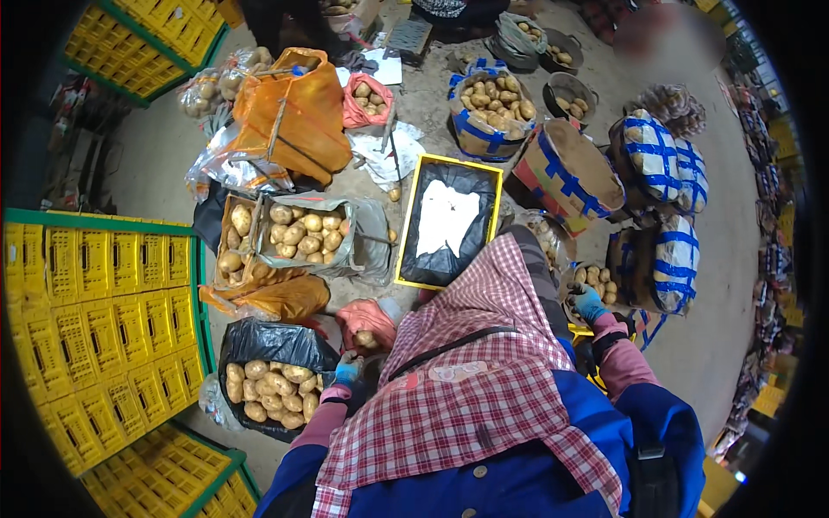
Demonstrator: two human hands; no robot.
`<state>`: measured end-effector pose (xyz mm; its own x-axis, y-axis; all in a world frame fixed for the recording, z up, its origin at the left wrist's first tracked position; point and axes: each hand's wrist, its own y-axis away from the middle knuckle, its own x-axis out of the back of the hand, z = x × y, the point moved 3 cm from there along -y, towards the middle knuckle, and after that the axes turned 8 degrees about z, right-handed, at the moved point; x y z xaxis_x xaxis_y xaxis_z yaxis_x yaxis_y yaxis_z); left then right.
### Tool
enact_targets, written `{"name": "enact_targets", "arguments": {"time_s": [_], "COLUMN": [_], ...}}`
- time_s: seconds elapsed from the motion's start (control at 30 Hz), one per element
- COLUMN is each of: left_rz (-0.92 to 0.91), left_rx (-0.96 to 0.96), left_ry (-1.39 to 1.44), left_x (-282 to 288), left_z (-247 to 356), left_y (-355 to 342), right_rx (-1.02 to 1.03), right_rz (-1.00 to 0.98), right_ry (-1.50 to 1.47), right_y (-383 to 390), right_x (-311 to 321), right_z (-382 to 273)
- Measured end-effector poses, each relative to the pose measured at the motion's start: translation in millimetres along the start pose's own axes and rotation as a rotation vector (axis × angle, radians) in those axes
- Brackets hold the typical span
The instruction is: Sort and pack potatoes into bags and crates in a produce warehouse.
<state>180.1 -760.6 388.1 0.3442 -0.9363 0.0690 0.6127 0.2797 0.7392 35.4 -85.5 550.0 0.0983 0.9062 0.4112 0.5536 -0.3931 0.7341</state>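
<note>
Fingers' grip I cannot tell: left hand [348, 371] beside pink bag [356, 317], right hand [589, 305] beside potatoes [596, 278].

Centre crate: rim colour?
The crate rim is yellow; best seen in the head view.

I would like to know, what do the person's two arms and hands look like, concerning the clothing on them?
The left hand and right hand both wear light-blue gloves. A dark band circles the right wrist. The forearms have pink sleeves; higher up, the sleeves are deep blue.
</note>
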Motion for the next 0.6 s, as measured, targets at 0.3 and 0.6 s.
{"name": "enact_targets", "arguments": {"time_s": [0.3,0.6], "left_rz": [-0.019,0.418], "left_rx": [0.027,-0.218], "left_ry": [0.013,-0.356], "left_x": [-9.6,-72.8], "left_z": [-1.1,-11.8], "left_y": [-48.7,-49.7], "right_rx": [-0.045,0.682], "right_rz": [0.211,0.032], "right_ry": [0.278,0.533], "right_y": [-42.4,-266.5], "right_x": [58.1,114.0], "right_z": [24.5,-53.1]}}
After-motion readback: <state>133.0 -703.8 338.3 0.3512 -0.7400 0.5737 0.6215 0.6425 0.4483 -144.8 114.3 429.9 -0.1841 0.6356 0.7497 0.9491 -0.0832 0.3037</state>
